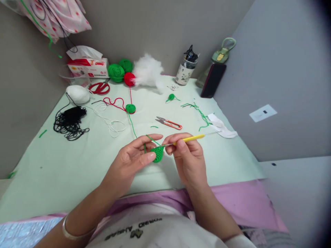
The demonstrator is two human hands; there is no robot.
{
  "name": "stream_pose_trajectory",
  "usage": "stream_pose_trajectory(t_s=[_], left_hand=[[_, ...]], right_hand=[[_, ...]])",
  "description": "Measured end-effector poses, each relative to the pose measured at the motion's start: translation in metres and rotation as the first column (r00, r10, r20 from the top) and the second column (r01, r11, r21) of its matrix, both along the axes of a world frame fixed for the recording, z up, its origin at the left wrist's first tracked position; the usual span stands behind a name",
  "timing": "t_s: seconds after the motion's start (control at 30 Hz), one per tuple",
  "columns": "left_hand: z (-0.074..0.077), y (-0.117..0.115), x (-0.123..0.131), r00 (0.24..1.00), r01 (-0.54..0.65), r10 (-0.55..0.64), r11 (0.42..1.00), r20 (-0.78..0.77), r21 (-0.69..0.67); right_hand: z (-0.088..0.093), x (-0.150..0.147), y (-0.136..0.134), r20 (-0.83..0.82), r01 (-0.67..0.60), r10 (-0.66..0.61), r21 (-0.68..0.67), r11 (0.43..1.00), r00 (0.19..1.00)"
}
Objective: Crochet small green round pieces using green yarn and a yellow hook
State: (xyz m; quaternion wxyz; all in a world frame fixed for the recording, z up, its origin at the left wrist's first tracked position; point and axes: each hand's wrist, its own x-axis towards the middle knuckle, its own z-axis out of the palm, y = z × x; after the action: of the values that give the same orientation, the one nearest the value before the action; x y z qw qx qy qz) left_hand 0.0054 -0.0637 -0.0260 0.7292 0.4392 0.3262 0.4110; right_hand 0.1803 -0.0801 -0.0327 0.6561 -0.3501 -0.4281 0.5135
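My left hand (pixel 137 155) pinches a small green crochet piece (pixel 158 154) between thumb and fingers, above the near middle of the table. Green yarn (pixel 132 125) passes over its raised index finger and leads back to a small green ball (pixel 130 108). In my right hand (pixel 187 151) is a crochet hook (pixel 192 138) with a yellow handle, held like a pen. The metal tip of the hook meets the top edge of the green piece; whether it sits inside a loop is too small to tell.
Thread snips (pixel 169 123) lie just beyond my hands. Black yarn (pixel 69 120), white yarn (pixel 78 94) and red scissors (pixel 99 88) are on the left. White stuffing (pixel 148 72), a pen jar (pixel 185 71) and a phone (pixel 213 80) against a bottle stand at the back.
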Motion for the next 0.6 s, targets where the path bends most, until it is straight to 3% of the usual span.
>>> stream_pose_trajectory(t_s=[0.13, 0.43, 0.6], left_hand=[[0.002, 0.001, -0.003, 0.998, -0.035, 0.036, 0.999, -0.048, 0.021], [0.011, -0.001, -0.002, 0.967, -0.078, 0.103, 0.991, -0.235, 0.113], [0.013, -0.002, 0.0, 0.916, -0.119, 0.201, 0.963, -0.348, 0.242]], right_hand=[[0.002, 0.002, 0.004, 0.001, -0.021, 0.021, -0.017, 1.0, 1.0], [-0.001, 0.008, 0.001, 0.232, -0.002, -0.027, 0.126, 0.992, 0.972], [0.006, 0.009, -0.004, 0.403, -0.014, -0.099, 0.268, 0.963, 0.91]])
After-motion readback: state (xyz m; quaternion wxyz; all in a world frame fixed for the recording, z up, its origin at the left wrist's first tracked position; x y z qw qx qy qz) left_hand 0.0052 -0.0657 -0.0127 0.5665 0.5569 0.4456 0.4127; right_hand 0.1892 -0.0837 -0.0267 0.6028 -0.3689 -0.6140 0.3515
